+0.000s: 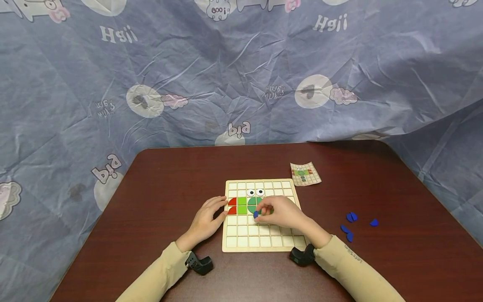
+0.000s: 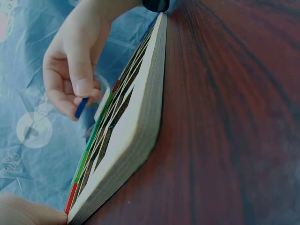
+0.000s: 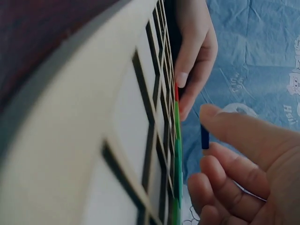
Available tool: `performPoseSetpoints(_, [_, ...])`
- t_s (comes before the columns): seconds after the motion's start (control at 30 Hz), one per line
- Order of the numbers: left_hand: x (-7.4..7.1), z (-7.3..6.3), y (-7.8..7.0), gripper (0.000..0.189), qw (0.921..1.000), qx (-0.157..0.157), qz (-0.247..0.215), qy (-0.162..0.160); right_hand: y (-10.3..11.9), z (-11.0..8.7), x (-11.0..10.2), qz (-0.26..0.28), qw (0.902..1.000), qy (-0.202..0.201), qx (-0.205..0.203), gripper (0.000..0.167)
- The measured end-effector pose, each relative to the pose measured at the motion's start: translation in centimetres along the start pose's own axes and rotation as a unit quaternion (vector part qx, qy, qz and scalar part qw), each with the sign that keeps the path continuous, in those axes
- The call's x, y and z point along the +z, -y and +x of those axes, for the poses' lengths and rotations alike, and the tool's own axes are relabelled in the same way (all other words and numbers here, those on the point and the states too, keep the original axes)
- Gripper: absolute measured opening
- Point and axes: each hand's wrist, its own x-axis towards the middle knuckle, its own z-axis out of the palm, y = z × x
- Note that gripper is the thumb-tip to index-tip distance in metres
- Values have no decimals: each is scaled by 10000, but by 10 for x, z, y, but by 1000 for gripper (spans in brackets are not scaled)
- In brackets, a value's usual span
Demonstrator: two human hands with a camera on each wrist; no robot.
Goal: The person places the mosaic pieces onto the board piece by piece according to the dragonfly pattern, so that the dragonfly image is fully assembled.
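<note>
A pale wooden grid board (image 1: pixel 249 242) lies on the table. My right hand (image 1: pixel 281 211) pinches a small blue quarter-round piece (image 1: pixel 255 214) between thumb and fingertip. In the right wrist view the blue piece (image 3: pixel 205 137) stands edge-on, a little off the board's surface. At the board's left edge rests my left hand (image 1: pixel 206 216), its fingers fairly straight and touching the rim. Red quarter-round pieces (image 1: pixel 232 201), light green squares (image 1: pixel 242 205) and a dark green round shape (image 1: pixel 252 202) fill grid cells, below two eye pieces (image 1: pixel 251 193). My right hand hides part of the grid.
Several loose blue pieces (image 1: pixel 351 217) lie on the brown table (image 1: pixel 181 176) to the right. Behind the board's far right corner is a pattern card (image 1: pixel 306 174) with a coloured figure on a grid. A patterned blue cloth (image 1: pixel 211 75) hangs behind the table.
</note>
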Motion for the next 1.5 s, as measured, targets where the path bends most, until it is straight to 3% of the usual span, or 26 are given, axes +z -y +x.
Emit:
performPoseSetpoints(0.23, [0, 0, 0, 35, 10000, 43, -3, -19, 1, 0, 6, 61, 9997, 235, 12, 19])
performPoseSetpoints(1.5, [0, 0, 1, 35, 10000, 52, -2, -11, -2, 1, 11, -83, 9999, 74, -103, 20])
